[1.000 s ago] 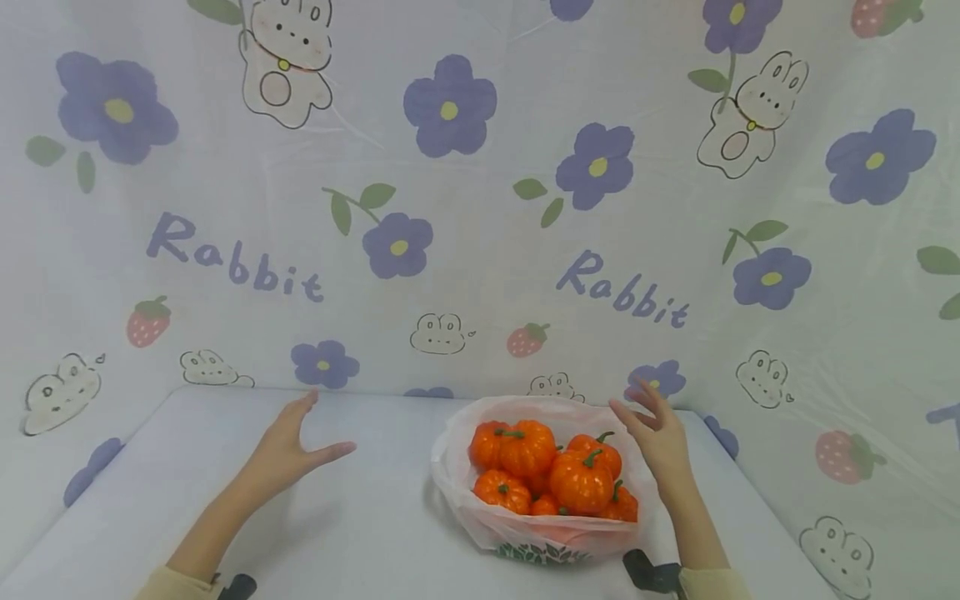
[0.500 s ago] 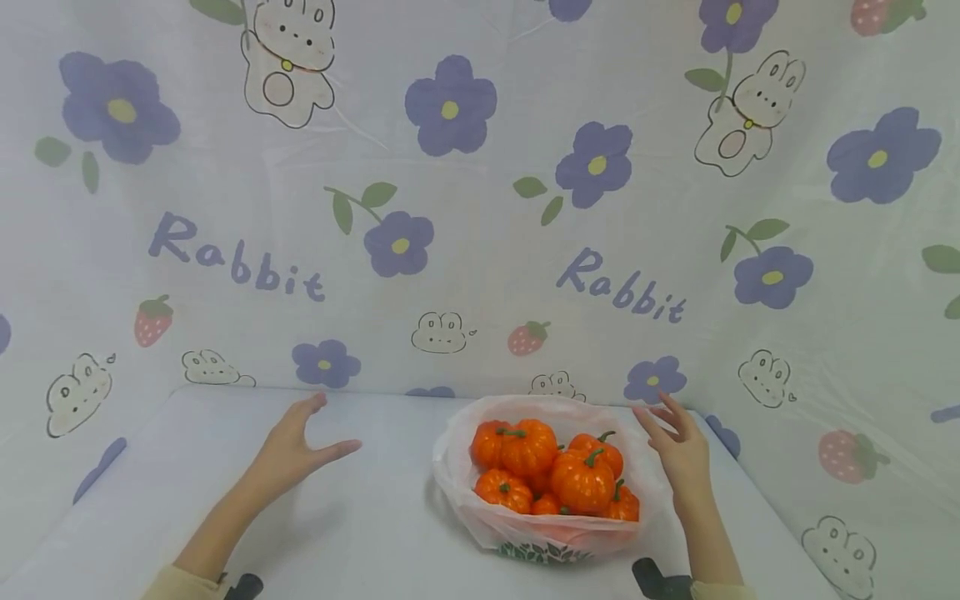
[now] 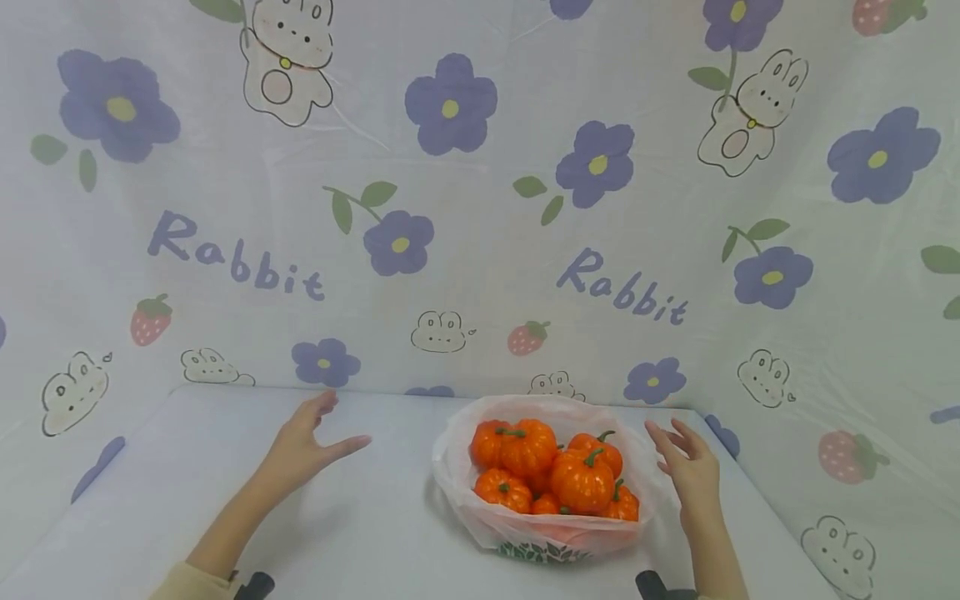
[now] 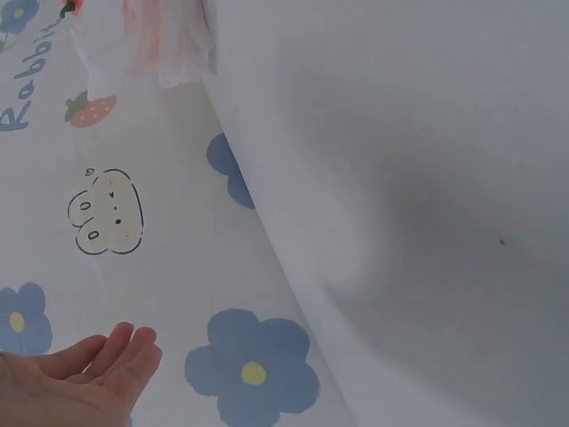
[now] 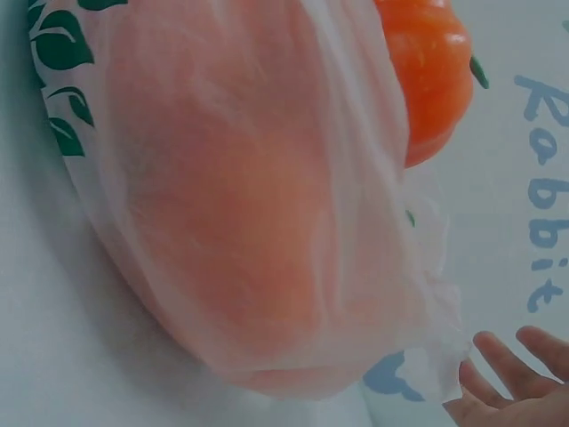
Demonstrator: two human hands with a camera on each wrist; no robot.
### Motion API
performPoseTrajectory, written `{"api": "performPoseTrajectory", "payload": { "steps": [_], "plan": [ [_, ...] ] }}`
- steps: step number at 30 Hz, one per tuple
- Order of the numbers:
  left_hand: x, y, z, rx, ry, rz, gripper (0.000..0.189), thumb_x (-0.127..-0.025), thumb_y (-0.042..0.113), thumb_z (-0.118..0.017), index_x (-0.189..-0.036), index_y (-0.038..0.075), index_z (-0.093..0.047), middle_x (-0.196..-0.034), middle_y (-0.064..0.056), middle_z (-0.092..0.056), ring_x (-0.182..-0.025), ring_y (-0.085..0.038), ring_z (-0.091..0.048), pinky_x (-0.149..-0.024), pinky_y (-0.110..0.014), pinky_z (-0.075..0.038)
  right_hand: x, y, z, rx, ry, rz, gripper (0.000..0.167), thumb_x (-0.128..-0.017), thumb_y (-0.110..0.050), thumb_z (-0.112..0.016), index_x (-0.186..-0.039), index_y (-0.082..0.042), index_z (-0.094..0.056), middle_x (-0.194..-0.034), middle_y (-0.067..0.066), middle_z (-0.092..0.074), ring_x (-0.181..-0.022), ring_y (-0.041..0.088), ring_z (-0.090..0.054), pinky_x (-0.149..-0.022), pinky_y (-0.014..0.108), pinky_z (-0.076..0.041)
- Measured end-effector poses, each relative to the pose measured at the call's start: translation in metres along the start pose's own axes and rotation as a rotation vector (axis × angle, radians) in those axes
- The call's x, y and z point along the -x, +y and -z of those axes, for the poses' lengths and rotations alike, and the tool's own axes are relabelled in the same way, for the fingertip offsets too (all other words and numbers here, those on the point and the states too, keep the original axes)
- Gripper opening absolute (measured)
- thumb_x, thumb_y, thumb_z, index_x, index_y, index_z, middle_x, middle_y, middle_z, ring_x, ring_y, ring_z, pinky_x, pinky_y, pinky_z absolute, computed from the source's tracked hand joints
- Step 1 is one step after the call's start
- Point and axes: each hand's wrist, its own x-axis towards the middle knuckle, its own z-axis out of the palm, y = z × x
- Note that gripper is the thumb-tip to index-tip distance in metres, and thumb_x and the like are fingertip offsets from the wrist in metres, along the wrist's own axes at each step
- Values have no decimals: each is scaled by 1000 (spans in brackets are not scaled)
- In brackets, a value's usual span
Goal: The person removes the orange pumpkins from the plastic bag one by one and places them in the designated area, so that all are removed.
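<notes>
Several small orange pumpkins (image 3: 582, 482) with green stems sit in an open white plastic bag (image 3: 459, 500) on the right half of the table. Green leaves are printed on the bag's front. To the left of the bag, my left hand (image 3: 303, 446) hovers with thumb and fingers spread and holds nothing; the left wrist view shows the same hand (image 4: 98, 369) low at the left. Just right of the bag, my right hand (image 3: 692, 468) is raised with fingers apart. In the right wrist view, the bag's thin edge lies close to that hand (image 5: 516, 387); whether they touch I cannot tell.
A white table (image 3: 375, 533) spreads under the bag and both arms. Behind and beside it hangs a cloth (image 3: 480, 200) printed with purple flowers, rabbits and strawberries. Dark wrist-camera mounts (image 3: 255, 586) show at the lower edge.
My right hand has moved to the right and down, away from the bag's rim. The left hand has drifted slightly right. The bag and pumpkins stay in place.
</notes>
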Motion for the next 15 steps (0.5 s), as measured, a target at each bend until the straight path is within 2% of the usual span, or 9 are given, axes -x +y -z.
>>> {"api": "performPoseTrajectory", "payload": {
  "steps": [3,4,8,11,15],
  "plan": [
    [-1,2,-2,18,-9,-3,99,-81,46,-76,-150,-5,-26,-148,-28,-41,-137,-46,-41,-113,-55,-38,-1,5,0,-14,10,-11,86,-90,-58,-58,-154,-10,-28,-150,23,-43,-127,31,-50,-84,9,-49],
    [-1,3,-3,23,-9,-5,99,-81,46,-76,-150,-5,-26,-148,-28,-41,-137,-45,-41,-114,-54,-37,-1,6,0,-17,14,-13,85,-90,-58,-58,-154,-9,-28,-149,23,-43,-128,31,-49,-81,5,-49],
    [-3,4,-6,36,0,-16,99,-80,43,-78,-149,-6,-26,-147,-28,-43,-137,-43,-42,-115,-52,-36,0,10,0,-18,31,-25,85,-90,-57,-59,-152,-7,-31,-148,25,-44,-125,31,-49,-67,-3,-43],
    [-4,5,-8,49,4,-19,99,-79,40,-79,-149,-7,-27,-146,-28,-44,-138,-42,-42,-115,-51,-36,1,15,1,-17,30,-43,85,-90,-57,-58,-152,-6,-30,-147,26,-44,-124,32,-49,-62,-3,-38],
    [-5,7,-9,63,-4,-13,99,-79,40,-79,-150,-6,-26,-147,-27,-44,-138,-42,-41,-115,-50,-36,1,21,2,-27,32,-71,86,-90,-57,-58,-153,-6,-29,-147,27,-43,-127,34,-48,-62,-1,-38]
  ]
}}
